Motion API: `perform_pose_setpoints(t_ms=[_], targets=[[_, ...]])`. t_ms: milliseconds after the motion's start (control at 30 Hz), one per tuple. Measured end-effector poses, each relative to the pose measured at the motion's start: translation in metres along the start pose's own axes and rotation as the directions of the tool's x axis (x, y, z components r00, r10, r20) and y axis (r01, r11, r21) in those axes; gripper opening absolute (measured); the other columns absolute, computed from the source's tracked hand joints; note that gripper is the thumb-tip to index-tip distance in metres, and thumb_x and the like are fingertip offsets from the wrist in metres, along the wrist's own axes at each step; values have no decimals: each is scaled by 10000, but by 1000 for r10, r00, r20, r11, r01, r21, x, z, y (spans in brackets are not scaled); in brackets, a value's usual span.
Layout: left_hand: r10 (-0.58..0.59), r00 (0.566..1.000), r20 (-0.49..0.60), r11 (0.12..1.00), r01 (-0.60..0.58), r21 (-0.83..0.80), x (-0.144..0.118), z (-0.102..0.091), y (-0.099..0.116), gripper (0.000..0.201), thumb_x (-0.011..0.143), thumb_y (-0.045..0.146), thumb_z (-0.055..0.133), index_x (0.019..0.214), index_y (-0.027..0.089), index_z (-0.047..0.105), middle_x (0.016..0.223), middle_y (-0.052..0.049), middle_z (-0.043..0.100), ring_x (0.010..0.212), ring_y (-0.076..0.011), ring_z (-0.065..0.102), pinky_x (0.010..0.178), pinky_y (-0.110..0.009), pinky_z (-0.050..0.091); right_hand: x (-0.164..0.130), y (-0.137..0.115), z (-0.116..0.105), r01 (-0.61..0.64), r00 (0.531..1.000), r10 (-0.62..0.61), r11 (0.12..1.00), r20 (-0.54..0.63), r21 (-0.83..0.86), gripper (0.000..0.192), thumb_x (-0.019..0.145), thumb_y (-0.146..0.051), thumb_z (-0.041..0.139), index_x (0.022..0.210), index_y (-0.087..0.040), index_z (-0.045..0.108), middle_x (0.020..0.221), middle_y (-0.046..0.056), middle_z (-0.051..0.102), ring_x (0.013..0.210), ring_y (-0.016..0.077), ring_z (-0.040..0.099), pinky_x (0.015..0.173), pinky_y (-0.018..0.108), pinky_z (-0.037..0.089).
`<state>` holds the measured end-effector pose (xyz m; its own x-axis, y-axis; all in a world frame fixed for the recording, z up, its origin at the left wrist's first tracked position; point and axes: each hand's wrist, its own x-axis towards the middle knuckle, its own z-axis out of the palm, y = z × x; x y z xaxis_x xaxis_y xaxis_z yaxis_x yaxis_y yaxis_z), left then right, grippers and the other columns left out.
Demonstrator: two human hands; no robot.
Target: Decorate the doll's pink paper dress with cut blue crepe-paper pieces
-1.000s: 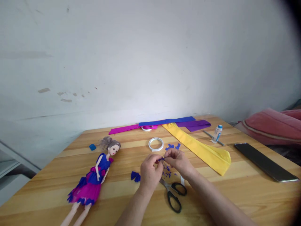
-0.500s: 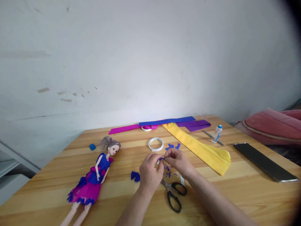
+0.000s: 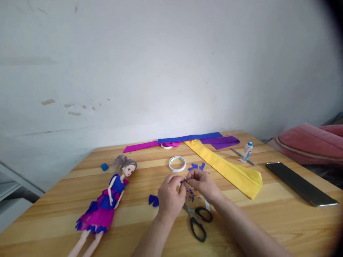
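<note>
My left hand [image 3: 171,191] and my right hand [image 3: 202,182] meet over the middle of the table, pinching a small piece of blue paper [image 3: 185,180] between their fingertips. Most of that piece is hidden by the fingers. Tiny blue scraps [image 3: 190,196] lie beneath the hands, and larger blue cut pieces [image 3: 195,166] lie just behind them. Black-handled scissors [image 3: 198,221] rest below, their blades partly covered by my left hand. A folded blue paper fan [image 3: 153,200] lies left of my left hand. Behind the hands is a roll of white tape [image 3: 177,164].
A doll [image 3: 107,200] in a blue and magenta dress lies at left, near a blue cap [image 3: 104,166]. Yellow [image 3: 225,167], blue [image 3: 190,137], purple [image 3: 225,142] and magenta [image 3: 140,146] paper strips lie toward the wall. A glue bottle [image 3: 247,152] and a dark phone-like slab [image 3: 301,184] are at right.
Both hands stay together on the small blue piece, with only a slight shift of the fingers. The whole view has moved a few pixels; nothing else differs.
</note>
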<state>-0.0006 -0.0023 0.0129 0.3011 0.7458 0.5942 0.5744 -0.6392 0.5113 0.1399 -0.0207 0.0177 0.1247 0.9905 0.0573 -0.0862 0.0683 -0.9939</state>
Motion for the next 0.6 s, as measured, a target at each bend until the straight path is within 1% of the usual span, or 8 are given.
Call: perform_pose_setpoints(t_ms=[100, 233, 333, 433, 533, 600], targets=[[-15, 1000, -6, 1000, 15, -22, 0, 0, 0, 165, 752, 119, 515, 810, 220, 631, 822, -19, 630, 794, -160, 583, 699, -265, 469, 0, 1, 1, -10, 1000, 10, 1000, 5, 25, 82, 598, -188, 605, 633, -171, 533, 509, -70, 461, 452, 63, 375, 445, 202, 287], [-39, 999, -23, 995, 37, -89, 0, 0, 1, 144, 757, 126, 517, 799, 209, 628, 798, -15, 628, 756, -147, 586, 655, -245, 476, -1, 3, 3, -52, 998, 47, 993, 43, 108, 89, 592, -184, 615, 642, -171, 543, 479, -74, 479, 418, 60, 380, 422, 199, 294], [-38, 999, -35, 992, 33, -123, 1, 0, 0, 137, 764, 140, 515, 805, 205, 628, 803, -18, 627, 751, -144, 588, 623, -231, 477, -1, 4, 4, -114, 993, 105, 972, 55, 204, 99, 578, -174, 619, 644, -171, 546, 476, -72, 499, 403, 57, 394, 417, 194, 303], [-30, 998, -51, 990, 23, -137, 1, 0, 0, 130, 771, 158, 513, 810, 202, 629, 811, -23, 628, 749, -145, 591, 605, -224, 478, -2, 4, 3, -198, 979, 177, 942, 100, 272, 109, 573, -171, 613, 660, -170, 549, 461, -65, 515, 388, 62, 407, 400, 188, 295], [-30, 998, -54, 990, 22, -140, 1, -1, 0, 137, 781, 167, 503, 827, 201, 627, 829, -28, 631, 762, -148, 595, 611, -227, 484, -2, 2, 0, -220, 973, 193, 942, 125, 253, 108, 578, -167, 608, 670, -167, 552, 458, -60, 516, 386, 64, 413, 393, 183, 290], [-33, 998, -51, 990, 26, -137, 2, -1, 0, 140, 785, 169, 501, 839, 202, 626, 844, -31, 632, 782, -152, 596, 624, -233, 488, -1, -1, -4, -183, 982, 169, 965, 90, 189, 93, 589, -172, 607, 666, -167, 554, 474, -62, 508, 399, 60, 406, 402, 181, 295]])
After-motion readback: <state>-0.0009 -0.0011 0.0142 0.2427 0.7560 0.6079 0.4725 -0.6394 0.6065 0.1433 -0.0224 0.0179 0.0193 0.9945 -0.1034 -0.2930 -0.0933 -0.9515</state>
